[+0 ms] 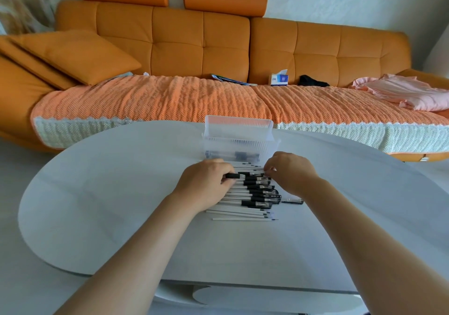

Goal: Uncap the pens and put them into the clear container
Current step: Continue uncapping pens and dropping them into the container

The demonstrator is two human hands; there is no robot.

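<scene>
Beyond the hands stands a long orange sofa (199,40) with a tufted back and a crinkled woven cover. Under the hands lies the smooth white oval counter (116,193). Just beyond both hands stands the clear container (243,142), a rectangular box of ribbed plastic; a few dark pens lie on its bottom. Below the hands lies a pile of pens (252,201) with white barrels and black caps. The left hand (206,183) grips one end of one pen (239,175), and the right hand (289,171) pinches the other end.
</scene>
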